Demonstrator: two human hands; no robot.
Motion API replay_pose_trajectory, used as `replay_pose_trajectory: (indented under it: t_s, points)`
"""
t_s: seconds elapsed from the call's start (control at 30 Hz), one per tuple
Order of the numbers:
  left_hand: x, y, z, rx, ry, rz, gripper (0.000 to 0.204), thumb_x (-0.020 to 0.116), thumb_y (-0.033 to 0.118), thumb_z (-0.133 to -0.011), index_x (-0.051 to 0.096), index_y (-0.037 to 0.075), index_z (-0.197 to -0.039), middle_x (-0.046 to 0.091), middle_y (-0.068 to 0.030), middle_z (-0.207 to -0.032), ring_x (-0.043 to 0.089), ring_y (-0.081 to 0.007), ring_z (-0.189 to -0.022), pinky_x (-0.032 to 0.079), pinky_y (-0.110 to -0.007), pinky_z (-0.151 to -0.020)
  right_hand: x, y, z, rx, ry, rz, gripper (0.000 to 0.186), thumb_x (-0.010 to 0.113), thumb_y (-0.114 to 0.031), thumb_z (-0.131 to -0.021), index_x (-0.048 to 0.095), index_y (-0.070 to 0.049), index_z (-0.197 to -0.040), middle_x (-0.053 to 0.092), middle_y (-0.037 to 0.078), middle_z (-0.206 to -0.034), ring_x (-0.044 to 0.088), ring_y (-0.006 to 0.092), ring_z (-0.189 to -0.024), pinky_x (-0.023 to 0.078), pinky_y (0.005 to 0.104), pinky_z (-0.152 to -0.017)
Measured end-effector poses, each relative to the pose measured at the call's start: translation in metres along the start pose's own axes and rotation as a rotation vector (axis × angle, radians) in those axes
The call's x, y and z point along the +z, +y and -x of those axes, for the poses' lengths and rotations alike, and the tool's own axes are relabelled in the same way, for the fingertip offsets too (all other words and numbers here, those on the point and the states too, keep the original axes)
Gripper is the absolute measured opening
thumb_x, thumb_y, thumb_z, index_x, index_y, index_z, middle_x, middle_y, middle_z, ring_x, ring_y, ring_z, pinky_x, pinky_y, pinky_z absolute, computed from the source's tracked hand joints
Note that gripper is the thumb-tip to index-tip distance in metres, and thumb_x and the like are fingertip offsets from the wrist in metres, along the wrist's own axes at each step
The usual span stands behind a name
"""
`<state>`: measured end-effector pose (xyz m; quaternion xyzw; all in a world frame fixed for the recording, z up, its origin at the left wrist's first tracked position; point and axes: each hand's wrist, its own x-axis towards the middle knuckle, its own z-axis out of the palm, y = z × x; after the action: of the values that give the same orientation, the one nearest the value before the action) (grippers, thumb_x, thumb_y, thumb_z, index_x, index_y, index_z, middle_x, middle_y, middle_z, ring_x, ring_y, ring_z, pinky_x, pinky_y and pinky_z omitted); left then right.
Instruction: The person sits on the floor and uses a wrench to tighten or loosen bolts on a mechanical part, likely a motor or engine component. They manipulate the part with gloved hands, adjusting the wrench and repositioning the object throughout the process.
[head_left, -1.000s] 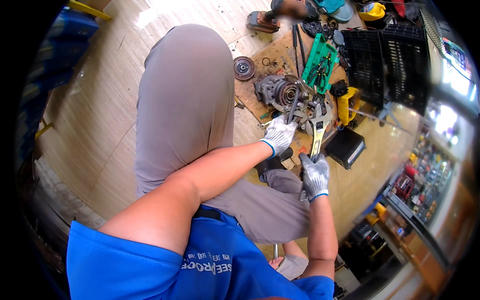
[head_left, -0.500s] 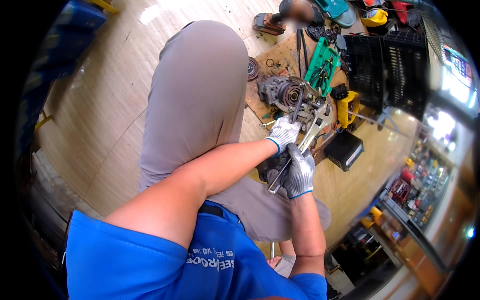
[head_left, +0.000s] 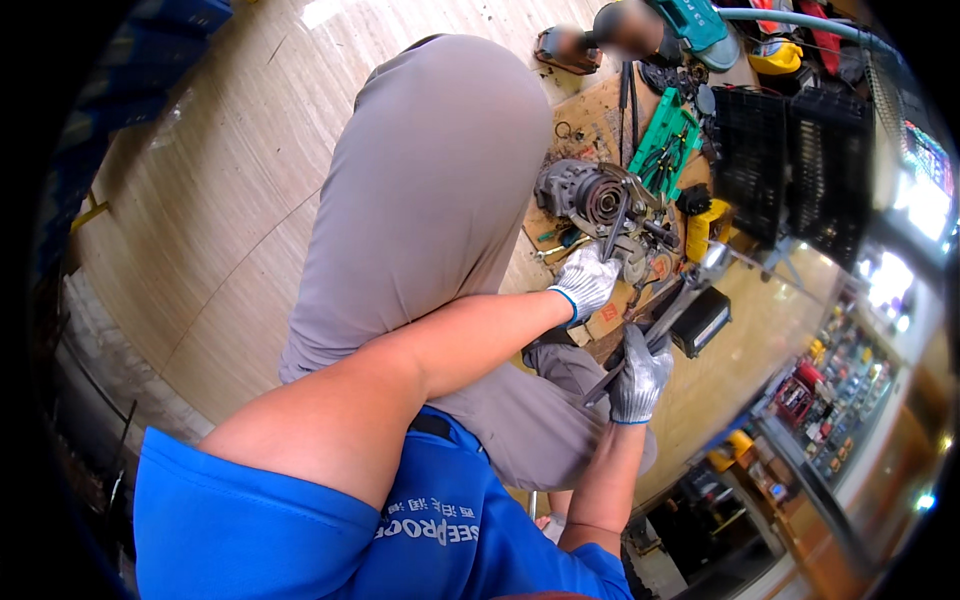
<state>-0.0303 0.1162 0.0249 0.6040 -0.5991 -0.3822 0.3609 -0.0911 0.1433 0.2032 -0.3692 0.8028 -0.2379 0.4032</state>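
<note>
My left hand point(head_left: 588, 279), in a white and grey coated glove, is closed around the lower end of a dark metal bar point(head_left: 617, 230). The bar reaches up against the face of a grey cast-metal part with a ringed pulley point(head_left: 602, 198). Gloved alike, my right hand point(head_left: 640, 374) grips a large adjustable wrench point(head_left: 682, 297) by its handle. The wrench's jaw end points up and away to the right, apart from the pulley part, and is slightly blurred. Its handle end sticks out past my palm toward my leg.
Beneath the part lies a stained cardboard sheet point(head_left: 590, 115). A green tool tray point(head_left: 665, 145) with pliers sits behind. Around it are a black box point(head_left: 701, 322), a yellow object point(head_left: 708, 229), black crates point(head_left: 750, 160) and a cordless power tool point(head_left: 625, 28). My bent knee point(head_left: 450, 130) rises at left.
My right hand has drawn the adjustable wrench away from the pulley part, toward the right and nearer me. My left hand keeps its hold on the bar; the view has shifted somewhat.
</note>
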Motion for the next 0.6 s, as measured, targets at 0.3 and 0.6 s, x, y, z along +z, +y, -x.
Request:
replay_pose_trajectory:
  t_s: [0.3,0.6]
  points:
    - [-0.012,0.005,-0.002,-0.078,-0.055,0.124,0.029,0.056,0.017,-0.088,0.067,0.006,-0.112,0.059,-0.0273,-0.104,0.061,-0.0432,-0.094,0.049,-0.052,-0.080,-0.047,0.011,-0.052,-0.122,0.108,0.640,0.030,0.077,-0.016,-0.082,0.064,0.001,-0.103,0.067,0.008,-0.081,0.057,0.0149,-0.071,0.050,0.0337,-0.069]
    - [-0.008,0.004,0.001,-0.014,0.004,0.046,0.029,0.057,0.013,-0.086,0.067,0.006,-0.113,0.059,-0.0257,-0.101,0.060,-0.0422,-0.091,0.049,-0.050,-0.076,-0.057,0.027,-0.074,-0.175,0.127,0.765,0.036,0.079,-0.026,-0.082,0.066,0.000,-0.102,0.070,0.010,-0.083,0.061,0.0189,-0.074,0.051,0.0367,-0.073]
